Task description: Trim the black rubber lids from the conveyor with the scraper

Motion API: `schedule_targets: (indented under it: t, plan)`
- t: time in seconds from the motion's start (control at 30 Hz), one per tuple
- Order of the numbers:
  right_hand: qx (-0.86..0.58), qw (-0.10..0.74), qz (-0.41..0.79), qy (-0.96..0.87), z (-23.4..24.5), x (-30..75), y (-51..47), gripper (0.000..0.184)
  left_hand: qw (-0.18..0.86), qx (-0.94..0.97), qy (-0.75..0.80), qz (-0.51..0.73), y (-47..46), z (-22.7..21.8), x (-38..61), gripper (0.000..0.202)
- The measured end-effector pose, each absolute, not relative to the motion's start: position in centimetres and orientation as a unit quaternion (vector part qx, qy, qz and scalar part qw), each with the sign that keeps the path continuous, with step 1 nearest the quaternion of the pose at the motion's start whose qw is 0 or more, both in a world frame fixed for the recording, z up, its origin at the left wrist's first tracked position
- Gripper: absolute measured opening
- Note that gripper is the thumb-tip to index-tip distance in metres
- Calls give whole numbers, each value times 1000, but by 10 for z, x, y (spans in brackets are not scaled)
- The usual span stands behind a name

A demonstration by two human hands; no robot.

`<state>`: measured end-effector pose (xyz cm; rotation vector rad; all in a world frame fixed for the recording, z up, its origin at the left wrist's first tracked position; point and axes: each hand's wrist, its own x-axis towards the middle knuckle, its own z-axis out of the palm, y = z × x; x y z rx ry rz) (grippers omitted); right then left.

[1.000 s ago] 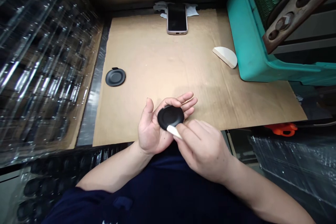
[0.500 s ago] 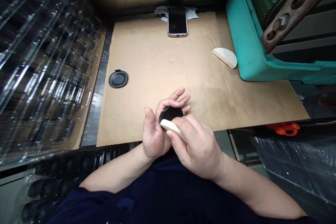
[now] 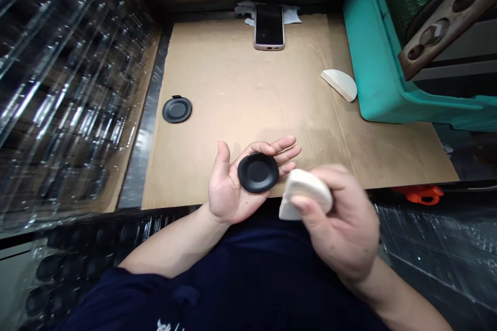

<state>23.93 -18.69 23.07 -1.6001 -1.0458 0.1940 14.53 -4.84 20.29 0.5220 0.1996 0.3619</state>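
Black round disc (image 3: 258, 172) lies flat on your open left hand (image 3: 233, 181), dished face up, its small tab at the edge toward your fingertips. Your right hand (image 3: 341, 222) grips a white half-moon sponge (image 3: 305, 194), curved edge up, just beside the disc without touching it. Beyond your left hand, a matching disc (image 3: 177, 109) sits on the cardboard sheet (image 3: 248, 77); beyond your right hand lies another sponge (image 3: 339, 85).

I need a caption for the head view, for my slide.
Black disc on the left palm; white pad in the right hand.
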Motion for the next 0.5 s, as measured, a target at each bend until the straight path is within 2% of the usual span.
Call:
schedule_targets:
  t: [0.1,0.17,0.2,0.27,0.37,0.43,0.5]
  plan:
    - [-632,657,56,-409,224,241,-185,23,949,244,97,175,-48,203,145,87]
    - [-575,662,24,-480,212,235,-180,26,950,241,98,174,-49,202,145,85]
    - [-546,640,1,-541,205,232,-177,22,950,240,100,174,-49,202,145,83]
    - [-519,530,-40,-669,192,227,-172,14,950,239,105,174,-50,202,144,81]
    - [-526,370,-107,-759,181,224,-169,33,951,236,111,168,-49,202,143,77]
    - [-541,322,-121,-767,179,224,-168,39,952,241,111,155,-48,202,142,75]
    - [-547,318,-109,-767,178,223,-168,43,949,251,118,148,-47,202,142,73]
